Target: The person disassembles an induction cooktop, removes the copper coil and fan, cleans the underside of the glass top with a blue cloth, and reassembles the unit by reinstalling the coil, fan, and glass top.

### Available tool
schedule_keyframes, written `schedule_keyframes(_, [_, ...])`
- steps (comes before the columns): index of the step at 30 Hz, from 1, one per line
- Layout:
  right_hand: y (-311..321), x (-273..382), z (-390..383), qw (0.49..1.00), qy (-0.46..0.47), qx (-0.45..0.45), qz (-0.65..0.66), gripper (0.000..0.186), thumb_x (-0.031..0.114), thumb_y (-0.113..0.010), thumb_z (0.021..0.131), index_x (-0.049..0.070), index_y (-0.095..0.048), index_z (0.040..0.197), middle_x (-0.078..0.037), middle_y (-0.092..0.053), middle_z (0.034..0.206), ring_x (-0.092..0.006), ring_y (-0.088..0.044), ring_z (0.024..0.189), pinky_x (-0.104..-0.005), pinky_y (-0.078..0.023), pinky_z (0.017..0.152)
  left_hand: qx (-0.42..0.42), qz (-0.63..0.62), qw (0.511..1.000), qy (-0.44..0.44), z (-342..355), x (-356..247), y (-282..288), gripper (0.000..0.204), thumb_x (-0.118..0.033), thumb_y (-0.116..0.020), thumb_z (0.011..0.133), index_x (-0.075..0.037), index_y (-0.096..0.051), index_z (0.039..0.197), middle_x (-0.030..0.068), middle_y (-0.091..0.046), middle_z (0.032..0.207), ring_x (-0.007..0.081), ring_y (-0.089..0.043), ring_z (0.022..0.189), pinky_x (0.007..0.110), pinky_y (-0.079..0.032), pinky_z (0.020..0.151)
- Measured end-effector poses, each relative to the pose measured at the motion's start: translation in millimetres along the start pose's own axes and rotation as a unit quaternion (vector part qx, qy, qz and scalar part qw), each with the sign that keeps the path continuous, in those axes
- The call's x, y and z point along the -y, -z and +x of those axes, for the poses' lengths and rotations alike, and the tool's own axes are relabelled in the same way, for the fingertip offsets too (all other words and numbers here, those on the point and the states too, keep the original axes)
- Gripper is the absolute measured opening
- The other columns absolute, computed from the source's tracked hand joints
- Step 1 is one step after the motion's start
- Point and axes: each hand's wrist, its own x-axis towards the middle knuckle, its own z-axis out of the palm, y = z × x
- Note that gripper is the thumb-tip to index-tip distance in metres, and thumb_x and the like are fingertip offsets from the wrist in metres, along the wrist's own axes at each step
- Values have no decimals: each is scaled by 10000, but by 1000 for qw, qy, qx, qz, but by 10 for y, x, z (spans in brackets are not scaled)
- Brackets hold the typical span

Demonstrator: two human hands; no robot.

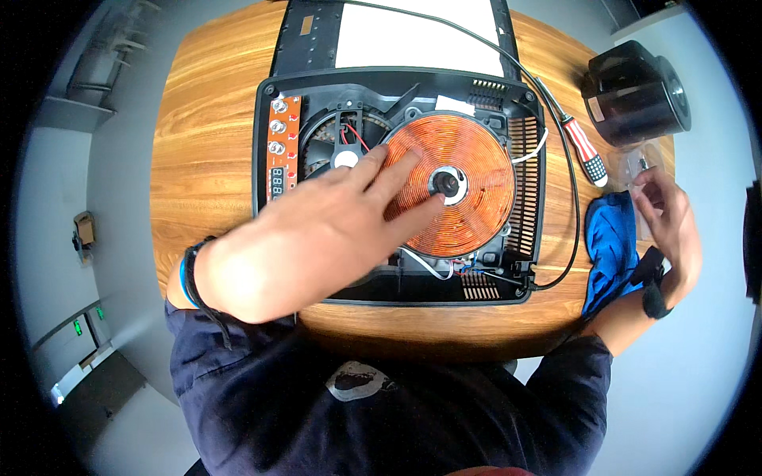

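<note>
A copper coil (486, 178) in a black housing (397, 290) is partly covered, apparently for steadying, by the spread left hand (341, 218); at a clear packet (628, 164), the right hand's (675, 213) grasp cannot be told.

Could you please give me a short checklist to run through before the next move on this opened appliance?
1. Left hand at the coil: ok, its fingers reach over the coil's left part.
2. Coil fixed in the case: cannot tell, its underside is hidden.
3. Right hand holding a part: cannot tell, its fingertips are at some clear plastic.
4. Screwdriver in view: ok, it lies on the table right of the case.
5. Cord unplugged: cannot tell, it runs out of the picture.
6. White wire clear of the vent slots: not ok, it crosses them.
</note>
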Motion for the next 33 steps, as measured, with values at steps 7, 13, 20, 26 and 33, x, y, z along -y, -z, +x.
schedule_keyframes(7, [-321,1300,16,975,214,48,-20,425,205,-828,1002,21,-687,1358,-206,-735,1252,-404,-742,1157,-492,-602,1002,-10,58,997,48,-189,348,-24,929,-283,-861,951,-71,-409,1734,330,-362,1783,527,-428,1616,560,-460,1285])
schedule_keyframes(13, [-739,1956,245,932,351,85,-37,924,418,-900,880,110,-524,1666,-272,-374,1776,-520,-437,1603,-567,-428,1300,11,10,1000,4,-274,539,-57,1015,-296,-857,963,-48,-303,1777,417,-343,1752,570,-553,1492,564,-526,1206])
schedule_keyframes(20, [-985,2156,466,915,388,71,-80,796,382,-857,939,153,-553,1639,-294,-446,1689,-522,-498,1520,-571,-441,1264,3,-53,998,-18,-381,732,-80,860,-267,-896,924,24,-453,1601,352,-376,1767,536,-710,1243,557,-586,1054])
schedule_keyframes(26, [-981,2183,521,914,388,60,-99,591,325,-794,1008,88,-648,1530,-212,-519,1674,-449,-593,1468,-522,-523,1210,-54,-38,997,-40,-375,767,-210,741,-231,-902,909,61,-513,1468,380,-420,1723,479,-586,1492,517,-556,1157])
schedule_keyframes(33, [-992,2229,554,907,406,55,-97,546,254,-789,1009,70,-645,1502,-169,-585,1636,-405,-571,1518,-503,-514,1225,-39,-43,998,-34,-352,765,-180,703,-221,-913,888,49,-544,1423,378,-460,1698,470,-572,1514,509,-551,1170])
